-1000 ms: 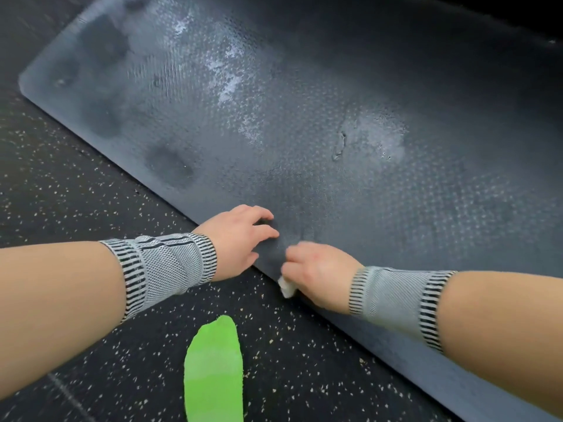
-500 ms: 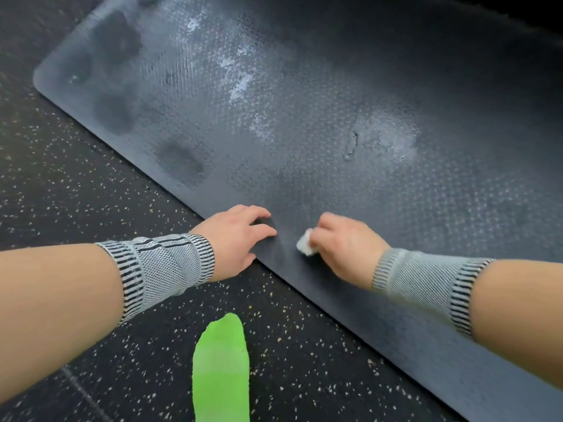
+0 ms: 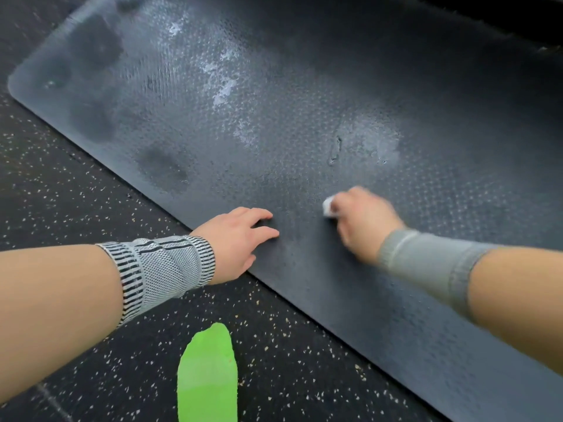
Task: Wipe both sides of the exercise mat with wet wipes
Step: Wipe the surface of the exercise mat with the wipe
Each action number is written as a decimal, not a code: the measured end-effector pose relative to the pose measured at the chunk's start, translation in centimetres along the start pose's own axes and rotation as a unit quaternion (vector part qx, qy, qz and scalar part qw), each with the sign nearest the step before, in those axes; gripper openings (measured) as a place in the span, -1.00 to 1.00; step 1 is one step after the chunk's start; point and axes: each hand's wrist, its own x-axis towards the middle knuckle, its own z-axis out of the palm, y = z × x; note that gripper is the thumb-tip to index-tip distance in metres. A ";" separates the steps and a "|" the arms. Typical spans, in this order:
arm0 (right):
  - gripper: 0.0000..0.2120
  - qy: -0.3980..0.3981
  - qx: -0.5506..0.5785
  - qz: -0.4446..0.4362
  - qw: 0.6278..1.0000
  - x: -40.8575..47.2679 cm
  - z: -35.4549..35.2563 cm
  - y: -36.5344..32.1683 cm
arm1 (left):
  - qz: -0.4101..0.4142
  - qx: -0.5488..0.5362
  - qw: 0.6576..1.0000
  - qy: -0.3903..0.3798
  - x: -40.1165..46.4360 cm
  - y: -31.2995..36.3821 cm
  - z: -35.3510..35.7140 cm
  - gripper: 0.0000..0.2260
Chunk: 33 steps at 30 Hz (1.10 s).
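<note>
From my head view, the exercise mat [image 3: 304,117] lies flat on the speckled floor [image 3: 61,184]. My left hand [image 3: 236,242] rests on its near edge, fingers loosely spread. My right hand [image 3: 359,220], blurred, pinches a wadded wet wipe [image 3: 327,207] against the mat, farther in from that edge. Pale smears remain mid-mat, so I judge this side unfinished and the underside still to do. No writing is readable anywhere.

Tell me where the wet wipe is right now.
In the head view, the wet wipe is bunched in the right hand on the exercise mat, right of the left hand.
</note>
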 end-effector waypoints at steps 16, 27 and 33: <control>-0.75 -0.089 0.031 -0.141 0.985 -6.1 1.6 -0.9 | 0.015 0.043 0.999 0.000 3.4 1.4 -1.4 -0.33; -0.76 0.023 -0.003 0.027 0.999 -0.3 -1.3 2.9 | -0.015 0.039 0.999 0.019 3.9 -0.3 -1.4 -0.39; -0.75 -0.114 0.009 -0.302 0.946 -3.7 1.1 -5.6 | -0.026 0.039 0.999 0.020 3.8 -0.6 -1.2 -0.38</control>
